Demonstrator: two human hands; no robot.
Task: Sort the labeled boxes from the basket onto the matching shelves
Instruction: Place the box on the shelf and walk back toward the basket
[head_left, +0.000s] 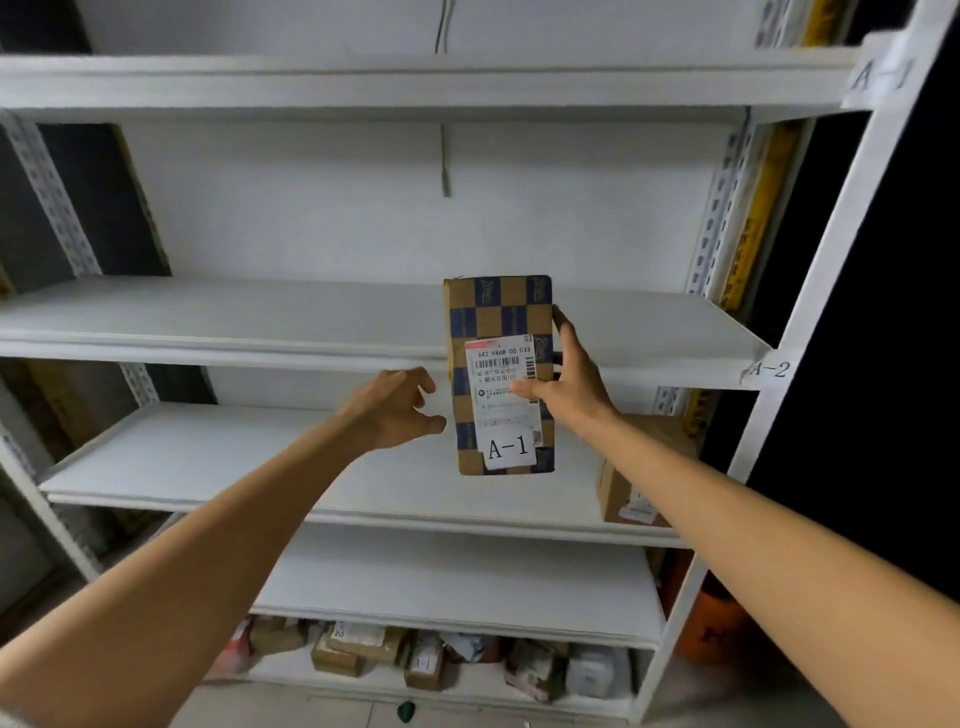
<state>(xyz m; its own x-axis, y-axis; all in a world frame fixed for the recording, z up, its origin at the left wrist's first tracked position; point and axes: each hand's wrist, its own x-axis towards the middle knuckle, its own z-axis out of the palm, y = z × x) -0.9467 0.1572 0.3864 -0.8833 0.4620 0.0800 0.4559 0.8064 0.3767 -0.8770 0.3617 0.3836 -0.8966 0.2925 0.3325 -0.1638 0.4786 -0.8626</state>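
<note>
Clamped round the box (498, 332) marked A-1 mid-frame, right grip (569, 382); left grip (397, 410) slack beside it. Placing step, likely: next, raise it to the top shelf (415, 85) tagged A-1.

Orange object (719, 631) low at right; grey cable (445, 166) hanging on wall (311, 208).

White back wall (363, 218) centre frame, behind white metal shelving rack (208, 345); pale tiled floor (311, 707) along bottom edge.

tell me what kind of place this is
Likely a parcel sorting room: shelves with an A-1 tag and an A-2 tag, a box marked A-1 in the right hand, more parcels below.
</note>
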